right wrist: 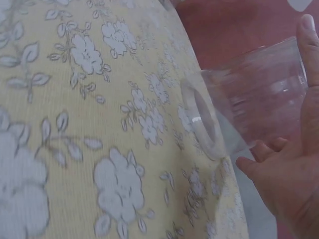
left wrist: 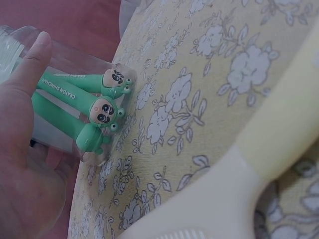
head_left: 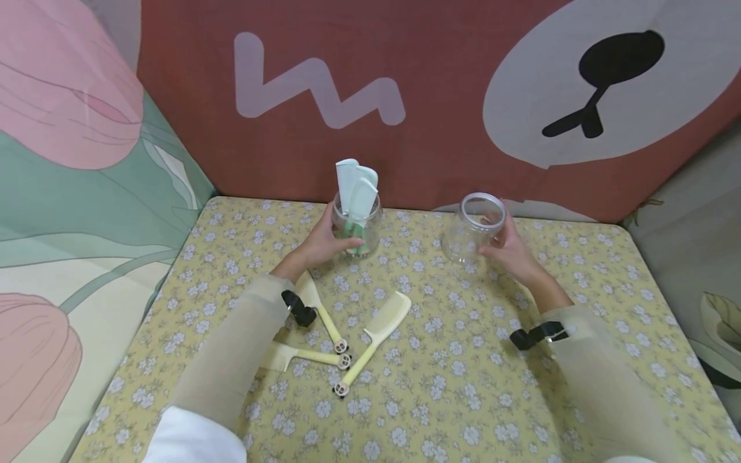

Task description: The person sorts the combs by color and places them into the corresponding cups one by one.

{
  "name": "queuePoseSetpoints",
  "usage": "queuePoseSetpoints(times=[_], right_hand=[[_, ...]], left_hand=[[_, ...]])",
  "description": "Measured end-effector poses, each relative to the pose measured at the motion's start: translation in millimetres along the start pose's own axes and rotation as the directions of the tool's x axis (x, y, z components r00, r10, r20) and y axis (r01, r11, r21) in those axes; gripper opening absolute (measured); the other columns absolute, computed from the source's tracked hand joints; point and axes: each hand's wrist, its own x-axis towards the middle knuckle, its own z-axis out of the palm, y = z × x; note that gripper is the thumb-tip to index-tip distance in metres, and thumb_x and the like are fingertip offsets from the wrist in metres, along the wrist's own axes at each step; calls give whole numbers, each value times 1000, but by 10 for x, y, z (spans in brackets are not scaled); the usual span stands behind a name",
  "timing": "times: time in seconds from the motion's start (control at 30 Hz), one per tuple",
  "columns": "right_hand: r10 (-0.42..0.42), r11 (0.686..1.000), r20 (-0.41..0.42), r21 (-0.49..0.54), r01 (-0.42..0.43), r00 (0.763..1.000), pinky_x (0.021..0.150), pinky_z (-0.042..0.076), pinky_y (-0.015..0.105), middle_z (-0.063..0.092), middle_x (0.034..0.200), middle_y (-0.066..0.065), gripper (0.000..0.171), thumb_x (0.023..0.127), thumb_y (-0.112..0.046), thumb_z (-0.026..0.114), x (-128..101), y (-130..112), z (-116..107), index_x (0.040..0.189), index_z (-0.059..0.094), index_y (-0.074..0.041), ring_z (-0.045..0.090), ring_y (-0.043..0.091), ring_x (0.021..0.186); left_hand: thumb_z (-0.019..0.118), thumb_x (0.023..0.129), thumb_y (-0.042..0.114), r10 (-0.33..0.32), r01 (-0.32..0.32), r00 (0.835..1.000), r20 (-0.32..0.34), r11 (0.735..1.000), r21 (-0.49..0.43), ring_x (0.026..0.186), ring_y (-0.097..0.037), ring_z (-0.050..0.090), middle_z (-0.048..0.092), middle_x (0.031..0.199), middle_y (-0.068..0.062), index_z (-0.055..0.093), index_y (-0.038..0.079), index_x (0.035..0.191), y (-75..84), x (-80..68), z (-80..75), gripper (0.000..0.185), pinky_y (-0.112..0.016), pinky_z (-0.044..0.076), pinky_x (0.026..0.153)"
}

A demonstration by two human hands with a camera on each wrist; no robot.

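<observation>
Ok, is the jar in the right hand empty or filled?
Empty. That jar shows only bare clear walls in the head and right wrist views; the green combs stand in the other jar.

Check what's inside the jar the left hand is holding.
Three green-handled combs stand handles-down in the jar, pale heads above its rim. The left hand covers part of the jar's side, hiding whatever is behind it.

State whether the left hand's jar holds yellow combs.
No, the jar holds green-handled combs; the yellow combs lie on the tablecloth.
</observation>
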Motion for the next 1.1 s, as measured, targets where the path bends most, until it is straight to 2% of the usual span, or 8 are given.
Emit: queuePoseSetpoints(times=[0.1,0.2,0.3,0.5,0.73,0.83,0.97,1.1], right_hand=[[5,1000,-4,-12,-6,1000,122,18,58,13,164,29,104,91,2,74,44,35,38,164,2,-15,17,43,151],[13,999,-21,-49,-14,1000,118,35,39,18,164,27,97,91,6,71,68,61,56,162,6,-10,27,36,148],[12,995,-45,-94,-16,999,110,42,28,25,162,25,93,92,5,70,88,75,65,162,13,-13,39,25,142],[-30,994,-59,-108,23,998,112,41,34,33,156,28,89,91,5,73,114,111,63,161,23,-15,45,13,135],[-70,994,-42,-87,66,997,101,48,23,41,150,23,85,91,5,73,163,179,50,158,23,-6,50,9,128],[-64,993,-40,-104,59,997,111,43,37,39,152,24,86,91,6,72,164,183,40,159,22,-9,47,12,132],[-54,990,-37,-133,49,998,115,37,50,36,155,26,87,92,5,72,153,181,32,160,22,-15,43,15,136],[-59,991,-35,-123,54,998,111,42,35,35,155,27,87,91,5,73,157,188,35,160,23,-15,44,14,135]], left_hand=[[83,88,23,-1,1,1000,2,1000,-3,152,-28,23,20,168,-5,-2,26,165,0,-1,-7,114,-50,25,121],[83,89,22,2,-2,1000,5,1000,-5,152,-28,23,20,168,-6,-3,26,165,0,-6,-6,114,-51,25,121],[82,89,22,6,-6,1000,4,1000,-3,151,-29,25,21,167,-6,-3,26,165,-1,-6,-5,114,-51,28,120],[83,89,21,3,-3,1000,1,1000,2,151,-29,26,21,167,-6,-1,25,165,8,-8,-2,114,-51,29,120],[84,87,21,-11,11,1000,3,1000,-1,153,-30,21,18,168,-6,0,25,165,19,7,-25,115,-51,23,122],[85,86,20,-27,27,1000,15,1000,-7,153,-30,19,18,168,-7,1,23,165,74,5,-41,115,-50,21,123],[85,86,21,-35,35,999,29,999,4,154,-29,17,18,168,-7,2,21,165,91,6,-54,115,-50,18,124],[85,86,21,-30,29,999,44,999,17,154,-28,17,19,168,-6,0,24,165,79,-8,-68,116,-50,17,124]])
